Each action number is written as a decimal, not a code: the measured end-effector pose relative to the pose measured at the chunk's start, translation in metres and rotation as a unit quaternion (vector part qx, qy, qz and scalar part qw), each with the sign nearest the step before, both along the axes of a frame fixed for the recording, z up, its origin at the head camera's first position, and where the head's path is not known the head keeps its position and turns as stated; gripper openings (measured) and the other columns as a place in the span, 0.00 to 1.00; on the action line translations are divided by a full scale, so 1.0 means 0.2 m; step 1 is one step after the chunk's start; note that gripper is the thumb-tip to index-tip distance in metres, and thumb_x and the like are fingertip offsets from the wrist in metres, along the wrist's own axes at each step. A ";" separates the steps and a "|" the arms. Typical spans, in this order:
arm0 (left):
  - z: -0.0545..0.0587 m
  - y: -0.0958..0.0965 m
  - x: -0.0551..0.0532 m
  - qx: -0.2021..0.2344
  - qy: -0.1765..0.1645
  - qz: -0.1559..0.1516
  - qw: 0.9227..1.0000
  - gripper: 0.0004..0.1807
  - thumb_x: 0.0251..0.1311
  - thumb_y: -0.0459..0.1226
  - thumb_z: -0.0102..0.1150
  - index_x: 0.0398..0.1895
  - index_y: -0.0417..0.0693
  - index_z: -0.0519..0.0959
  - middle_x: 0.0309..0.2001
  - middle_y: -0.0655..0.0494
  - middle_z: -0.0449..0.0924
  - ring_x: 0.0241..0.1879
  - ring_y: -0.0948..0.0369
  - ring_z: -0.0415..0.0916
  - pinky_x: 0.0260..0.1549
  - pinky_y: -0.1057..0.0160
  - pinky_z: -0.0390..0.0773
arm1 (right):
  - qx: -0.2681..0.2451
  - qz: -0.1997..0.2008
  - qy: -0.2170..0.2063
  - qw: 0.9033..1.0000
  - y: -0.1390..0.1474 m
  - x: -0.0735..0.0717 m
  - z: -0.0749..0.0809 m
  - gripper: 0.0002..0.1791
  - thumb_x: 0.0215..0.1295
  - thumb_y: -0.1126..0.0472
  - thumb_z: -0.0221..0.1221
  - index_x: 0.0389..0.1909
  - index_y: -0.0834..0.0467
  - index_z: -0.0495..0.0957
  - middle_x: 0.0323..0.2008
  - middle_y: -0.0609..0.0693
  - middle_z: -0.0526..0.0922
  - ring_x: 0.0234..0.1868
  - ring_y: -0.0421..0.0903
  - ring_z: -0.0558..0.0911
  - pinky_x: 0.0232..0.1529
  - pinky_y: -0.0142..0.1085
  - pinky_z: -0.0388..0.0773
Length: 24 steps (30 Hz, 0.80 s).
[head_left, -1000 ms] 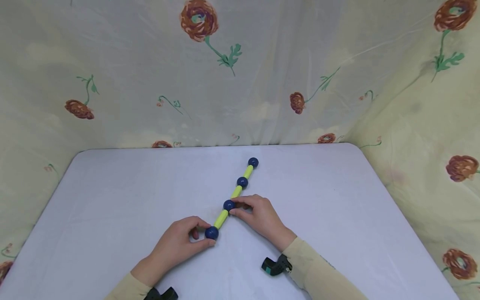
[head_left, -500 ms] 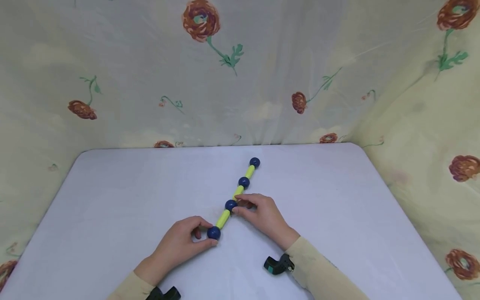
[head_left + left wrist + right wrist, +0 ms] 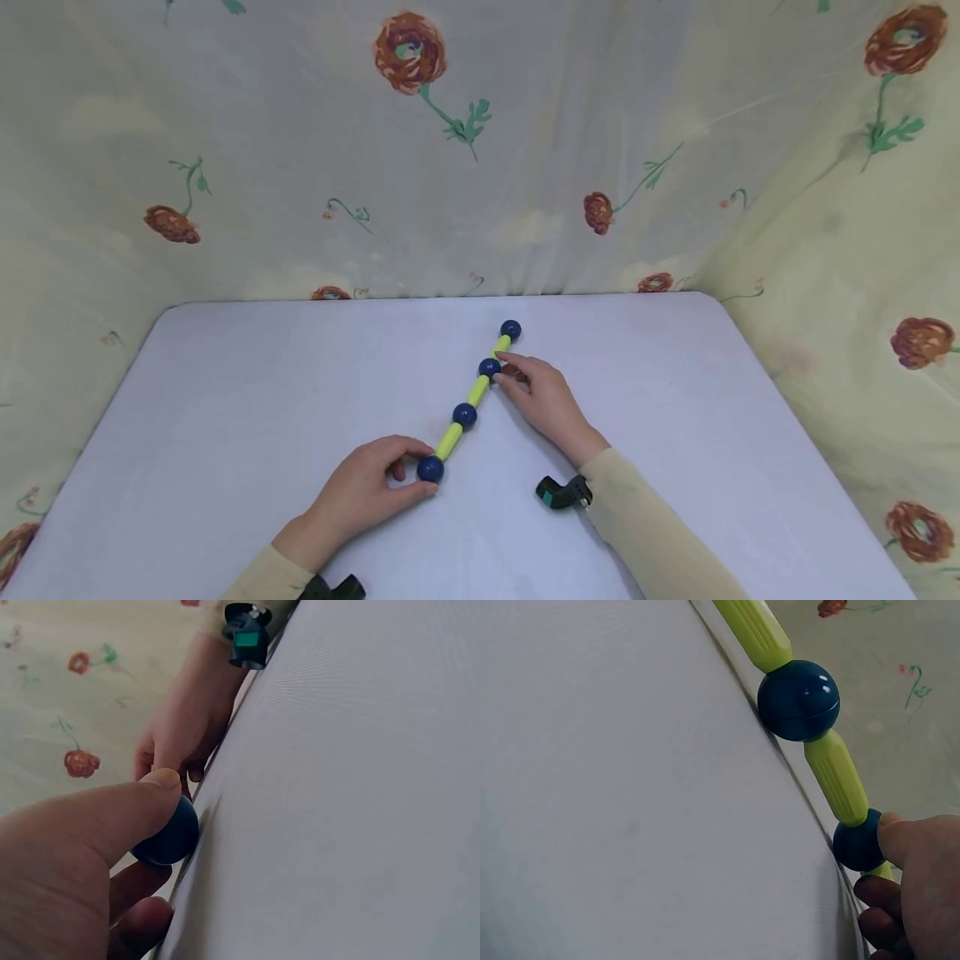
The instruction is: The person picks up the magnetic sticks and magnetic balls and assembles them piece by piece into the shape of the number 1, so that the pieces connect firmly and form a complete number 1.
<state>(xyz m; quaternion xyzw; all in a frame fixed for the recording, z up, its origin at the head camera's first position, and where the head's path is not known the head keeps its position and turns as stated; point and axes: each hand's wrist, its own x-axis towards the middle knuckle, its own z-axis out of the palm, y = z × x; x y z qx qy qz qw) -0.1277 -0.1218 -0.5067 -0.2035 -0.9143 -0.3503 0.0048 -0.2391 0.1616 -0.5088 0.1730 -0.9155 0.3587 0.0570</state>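
Note:
A straight chain of dark blue balls joined by yellow-green rods lies slantwise on the white table. My left hand pinches the nearest ball between thumb and forefinger; the left wrist view shows this ball partly hidden behind the thumb. Farther up the chain, my right hand holds the third ball, with thumb and fingers at its right side. Between the hands sits an untouched ball, with a ridged rod on its far side. The farthest ball ends the chain.
The white table has rounded far corners. Behind it and at the right hangs a pale cloth printed with brown flowers. A black wrist device sits at the right sleeve.
My right hand has let go of the second ball and moved away up the chain to the third. My left hand stays on the nearest ball. The head view has shifted slightly.

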 end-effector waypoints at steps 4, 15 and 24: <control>0.01 -0.02 0.01 -0.002 0.006 -0.032 0.999 0.20 0.54 0.51 0.72 0.51 0.69 0.82 0.38 0.78 0.75 0.30 0.70 0.69 0.30 0.68 0.72 | 0.008 0.013 0.006 1.000 -0.04 -0.02 0.00 0.19 0.72 0.50 0.58 0.60 0.50 0.79 0.49 0.46 0.83 0.50 0.42 0.80 0.52 0.41 0.75; 0.01 -0.07 0.11 0.036 -0.013 -0.101 0.994 0.17 0.58 0.50 0.70 0.50 0.70 0.81 0.40 0.78 0.76 0.34 0.70 0.71 0.35 0.66 0.73 | -0.003 0.059 0.007 0.998 -0.18 -0.01 -0.02 0.17 0.71 0.50 0.59 0.58 0.47 0.81 0.51 0.41 0.84 0.53 0.40 0.79 0.53 0.40 0.75; 0.03 -0.09 0.19 0.013 -0.057 -0.089 0.994 0.15 0.59 0.57 0.66 0.48 0.73 0.79 0.41 0.79 0.75 0.36 0.72 0.70 0.38 0.63 0.73 | -0.003 0.106 -0.003 0.994 -0.28 0.02 -0.01 0.18 0.71 0.49 0.59 0.59 0.46 0.80 0.53 0.39 0.82 0.56 0.39 0.77 0.56 0.40 0.72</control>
